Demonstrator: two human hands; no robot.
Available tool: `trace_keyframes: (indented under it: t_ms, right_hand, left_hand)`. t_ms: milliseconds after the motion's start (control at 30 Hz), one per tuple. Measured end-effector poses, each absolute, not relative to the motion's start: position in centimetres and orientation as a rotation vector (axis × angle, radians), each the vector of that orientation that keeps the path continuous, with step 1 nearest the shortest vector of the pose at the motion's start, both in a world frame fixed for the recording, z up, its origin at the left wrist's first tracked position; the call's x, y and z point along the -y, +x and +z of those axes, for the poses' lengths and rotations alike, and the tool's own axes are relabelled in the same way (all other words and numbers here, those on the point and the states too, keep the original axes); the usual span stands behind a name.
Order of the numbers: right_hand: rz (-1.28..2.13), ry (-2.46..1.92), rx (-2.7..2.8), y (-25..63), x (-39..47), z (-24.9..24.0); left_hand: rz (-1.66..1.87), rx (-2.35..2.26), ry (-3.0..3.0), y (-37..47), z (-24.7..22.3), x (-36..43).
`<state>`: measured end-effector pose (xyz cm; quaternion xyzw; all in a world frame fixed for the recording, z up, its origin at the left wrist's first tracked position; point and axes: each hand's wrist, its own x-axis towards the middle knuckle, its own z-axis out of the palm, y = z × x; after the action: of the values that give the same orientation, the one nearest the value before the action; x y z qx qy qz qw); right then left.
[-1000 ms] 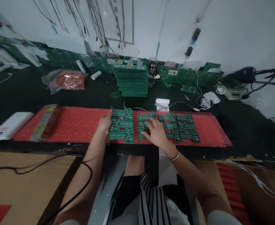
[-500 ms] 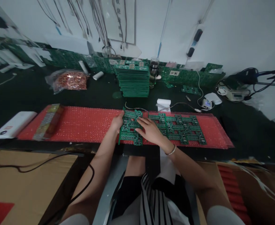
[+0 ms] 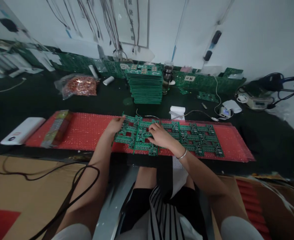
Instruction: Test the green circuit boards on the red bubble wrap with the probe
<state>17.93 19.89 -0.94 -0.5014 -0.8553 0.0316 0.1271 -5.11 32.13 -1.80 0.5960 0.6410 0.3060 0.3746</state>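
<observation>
My left hand (image 3: 115, 126) is closed on the upper left edge of a green circuit board panel (image 3: 124, 139), which is slightly tilted over the red bubble wrap (image 3: 91, 130). Right beside it lies another circuit board panel (image 3: 142, 146). Over that second panel is my right hand (image 3: 160, 136), its fingers bent and pressed on the board, hiding part of it. Further right, more populated circuit boards (image 3: 199, 138) lie side by side on the wrap.
A tall stack of green boards (image 3: 145, 87) stands behind, next to a glass bottle (image 3: 167, 78). Leftward are a taped block (image 3: 56, 128), a white power bank (image 3: 23, 130) and a bag of copper-coloured parts (image 3: 79, 86). A paper roll (image 3: 177, 110) and thin cable (image 3: 199, 112) lie behind the boards.
My left hand has moved left, carrying a panel's edge with it, so two panels now show where one showed before. My right hand stays over the board, its fingers more bent.
</observation>
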Motion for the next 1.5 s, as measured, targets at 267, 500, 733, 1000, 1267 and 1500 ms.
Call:
trace_keyframes:
  t_ms: [267,500,733,1000,1267,1500]
  right_hand:
    - [0.112,-1.592,2.548,18.1,-20.1,-1.7]
    - [0.122,-1.554,2.547,18.8,-20.7,-1.3]
    - [0.055,-1.996,2.311,19.1,-29.9,-1.0]
    - [-0.088,-1.769,2.262,23.8,-32.0,2.8]
    - [-0.514,-1.73,1.827,36.5,-24.1,9.9]
    - [0.284,-1.542,1.633,37.2,-16.5,7.1]
  left_hand:
    - [0.598,-1.796,1.955,-6.1,-3.1,-32.4]
    - [0.546,-1.886,2.397,-4.0,-3.6,-28.5]
    - [0.407,-1.516,2.64,-3.0,-5.4,-24.1]
    - [0.643,-1.418,2.7,3.8,0.9,-33.7]
    - [0.65,-0.922,2.068,15.4,4.9,-35.0]
    - [0.707,-0.515,1.623,24.4,6.8,-27.7]
